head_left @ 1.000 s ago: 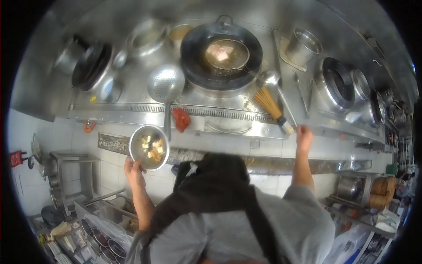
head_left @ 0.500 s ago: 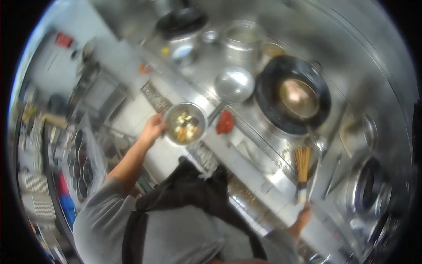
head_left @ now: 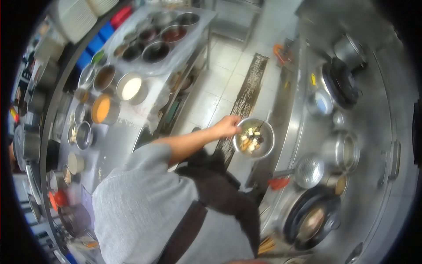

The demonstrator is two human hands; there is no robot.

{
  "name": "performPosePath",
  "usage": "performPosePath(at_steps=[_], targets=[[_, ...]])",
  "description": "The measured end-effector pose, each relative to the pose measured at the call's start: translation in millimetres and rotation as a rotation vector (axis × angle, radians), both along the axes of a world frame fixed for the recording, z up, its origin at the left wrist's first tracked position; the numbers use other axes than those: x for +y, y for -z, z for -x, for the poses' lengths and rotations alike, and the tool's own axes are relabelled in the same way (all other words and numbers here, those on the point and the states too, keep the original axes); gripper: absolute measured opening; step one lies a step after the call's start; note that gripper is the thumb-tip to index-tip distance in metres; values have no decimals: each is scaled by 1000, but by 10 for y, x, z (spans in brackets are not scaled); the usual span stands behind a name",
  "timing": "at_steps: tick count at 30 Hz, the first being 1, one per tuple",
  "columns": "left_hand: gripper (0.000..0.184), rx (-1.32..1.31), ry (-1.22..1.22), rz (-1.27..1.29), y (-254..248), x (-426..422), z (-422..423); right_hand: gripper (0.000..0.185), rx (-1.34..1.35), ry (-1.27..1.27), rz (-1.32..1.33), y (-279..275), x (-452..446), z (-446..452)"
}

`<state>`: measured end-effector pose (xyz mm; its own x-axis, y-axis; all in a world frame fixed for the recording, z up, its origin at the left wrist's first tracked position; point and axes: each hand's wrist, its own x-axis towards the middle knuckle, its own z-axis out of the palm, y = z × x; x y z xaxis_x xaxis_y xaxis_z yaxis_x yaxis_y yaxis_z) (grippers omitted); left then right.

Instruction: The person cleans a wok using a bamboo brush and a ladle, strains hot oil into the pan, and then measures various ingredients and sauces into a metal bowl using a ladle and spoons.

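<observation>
gripping the metal bowl (head_left: pixel 267 142) at its rim, the left hand (head_left: pixel 228 126) is closed; this bowl, with food pieces (head_left: pixel 250 141) inside, is near the steel surface (head_left: pixel 308 135). how the right hand is, i cannot tell.

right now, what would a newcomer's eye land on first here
Probably the metal bowl of pale cubes, held by the left hand near the middle of the view. After that, likely the bright orange contents of a container on the left, and the big black wok at lower right, with pale food showing at its middle.
</observation>
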<state>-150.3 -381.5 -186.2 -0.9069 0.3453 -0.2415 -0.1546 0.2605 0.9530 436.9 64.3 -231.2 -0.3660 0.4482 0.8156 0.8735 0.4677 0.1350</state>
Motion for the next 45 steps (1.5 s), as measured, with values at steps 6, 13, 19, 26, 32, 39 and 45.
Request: performPosePath(at_steps=[6, 13, 19, 26, 32, 39, 45], targets=[[15, -26, -284, 2, -59, -718, 126, 35, 381, -517, 810, -1321, -319, 2736], [26, 1, -583, -44, -237, -1970, 454, 30, 372, -972, 1704, -1338, -1764, 5278], [22, 165, -886, -7, -460, -3230, 458, 43, -125, -1128, 2072, -1771, -3618, 6173], [23, -70, -1177, -103, -805, -4216, 95, 51, -728, -1314, 1966, -2129, -4826, 6673], [18, 3, -1335, -272, -892, -4530, 75, 51, -821, -1434, 1656, -2249, -5622, 7155], [7, 44, -1445, -286, -998, -4651, -76, 50, -924, -1432, 1739, -2366, -5734, 7281], [4, 25, -1542, -313, -964, -4776, -257, 51, -977, -1367, 1821, -2468, -5626, 7125]])
